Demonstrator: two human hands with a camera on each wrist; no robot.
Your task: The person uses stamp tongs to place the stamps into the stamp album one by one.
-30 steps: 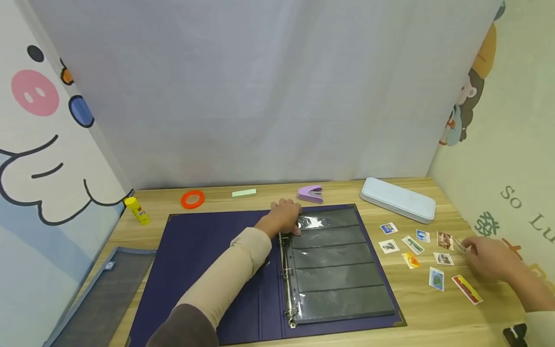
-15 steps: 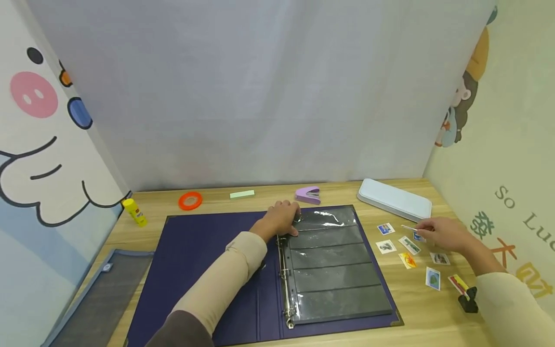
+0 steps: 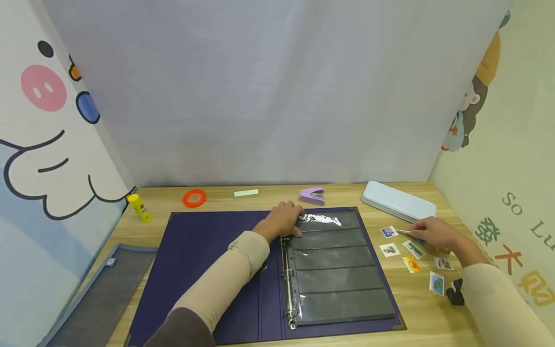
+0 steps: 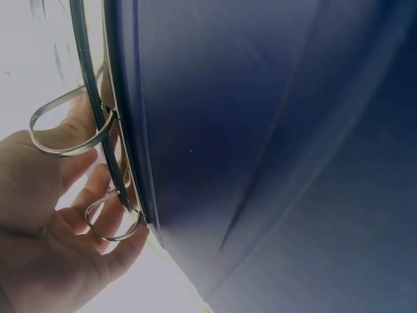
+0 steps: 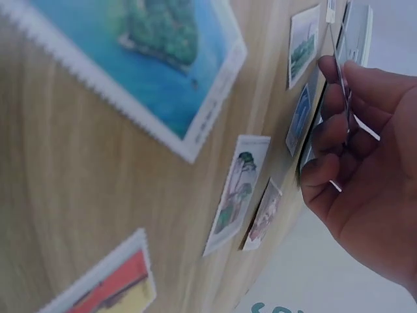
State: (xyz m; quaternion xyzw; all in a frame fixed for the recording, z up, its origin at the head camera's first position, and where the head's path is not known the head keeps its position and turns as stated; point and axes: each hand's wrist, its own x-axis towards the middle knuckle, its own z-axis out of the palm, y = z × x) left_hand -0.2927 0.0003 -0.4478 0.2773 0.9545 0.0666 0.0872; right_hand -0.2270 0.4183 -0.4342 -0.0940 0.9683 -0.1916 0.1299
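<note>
— What is the right hand doing?

— It pinches a pair of slim metal tweezers between thumb and fingers, the tips pointing left toward a blue stamp on the wooden table. In the right wrist view the tweezers lie along the fingers, just above the scattered stamps.

— And the left hand?

— It rests on the top inner corner of the clear pocket page, fingers curled over its edge just beside the binder rings. The left wrist view shows the fingers behind the metal rings. Whether they truly grip the page or only press it, I cannot tell.

— Where does the page sit?

— On the right half of an open dark blue binder, lying flat in the middle of the table.

— And the other stamps?

— Loose on the table to the right of the binder, near the right hand: a grey one, an orange one, a blue-green one.

— Anything further out?

— A pale blue case behind the stamps, a purple stapler, a green eraser, an orange tape ring and a yellow glue stick along the back edge.
</note>
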